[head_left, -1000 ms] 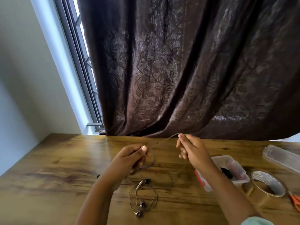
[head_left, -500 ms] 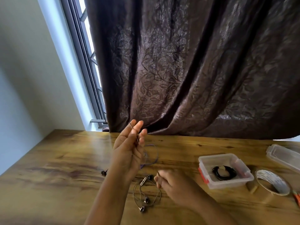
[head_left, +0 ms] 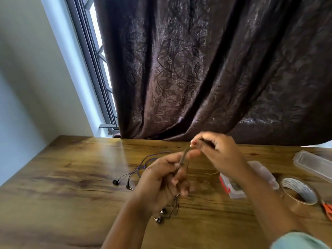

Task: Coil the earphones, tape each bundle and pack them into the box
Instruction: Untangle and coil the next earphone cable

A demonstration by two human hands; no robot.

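Over a glossy wood-grain table point(head_left: 71, 177), the left hand point(head_left: 161, 178) is curling its fingers around a grey earphone cable point(head_left: 184, 156), and the right hand point(head_left: 215, 155) is pinching it just above. 2 earbuds point(head_left: 160, 215) are showing beneath that grip. To its left, purple earphones point(head_left: 143, 164) are lying loose. To its right, the clear box point(head_left: 265, 178), lid point(head_left: 312, 164), tape roll point(head_left: 296, 187) and orange scissors point(head_left: 327, 210) are sitting. Beyond, a dark curtain point(head_left: 197, 69) is hanging beside a window point(head_left: 95, 51).
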